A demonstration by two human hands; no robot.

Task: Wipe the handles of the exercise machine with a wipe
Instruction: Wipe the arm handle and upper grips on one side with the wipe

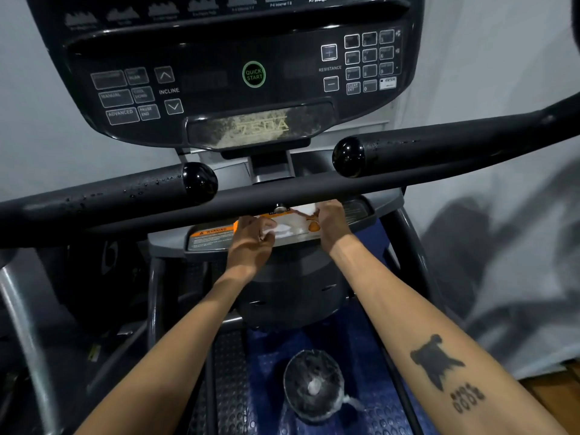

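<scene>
both hands reached under the crossbar [314, 191] to a pack of wipes [292, 227] lying on the grey shelf [357, 215] below the console [238, 76]. the left hand [251, 243], at about seven o'clock of the pack, pinched a white wipe [273, 229] with curled fingers. the right hand [329, 224], at three o'clock of the pack, had its fingers curled over the pack's edge, seemingly holding it down.

the two handles [125, 193] [439, 146] lay at ten and two o'clock of the hands, both beaded with droplets and not yet wiped.

the risk looked to be the pull: if the right hand let go, the pack could slide off the shelf toward the bin [314, 384] on the floor at six o'clock. a sharp tug could tear the wipe or drag several out. the crossbar hid the fingertips, so the grip could slip unseen.
</scene>
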